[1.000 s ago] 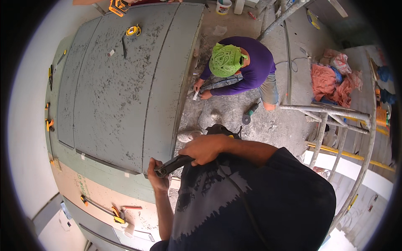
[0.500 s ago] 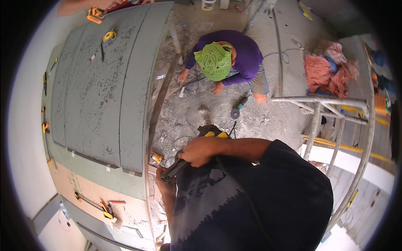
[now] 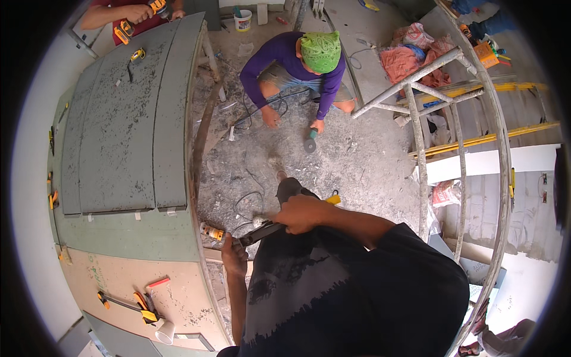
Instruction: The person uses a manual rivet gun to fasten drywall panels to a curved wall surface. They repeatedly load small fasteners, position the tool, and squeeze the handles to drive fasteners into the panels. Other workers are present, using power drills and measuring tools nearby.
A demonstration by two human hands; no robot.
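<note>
Both of my hands hold one dark bar-shaped tool point(image 3: 260, 232) in front of my chest, above the dusty concrete floor. My right hand point(image 3: 302, 213) grips its upper end. My left hand point(image 3: 233, 259) is closed around its lower end, close to the edge of the beige board point(image 3: 125, 279). A small orange-tipped object point(image 3: 212, 231) lies just left of the tool's tip. Which kind of tool it is I cannot tell.
Grey-green panels point(image 3: 122, 137) lie on a long bench at left, with a tape measure point(image 3: 138, 55) and orange clamps point(image 3: 143, 304). A crouching person in purple point(image 3: 297, 68) touches an angle grinder point(image 3: 310, 143). Another person's hands hold a yellow drill point(image 3: 156, 7). A metal scaffold frame point(image 3: 416, 125) stands at right.
The view has swung, so the panels slid left and more floor shows. My hands keep their grip on the tool. The crouching person now reaches to the grinder on the floor.
</note>
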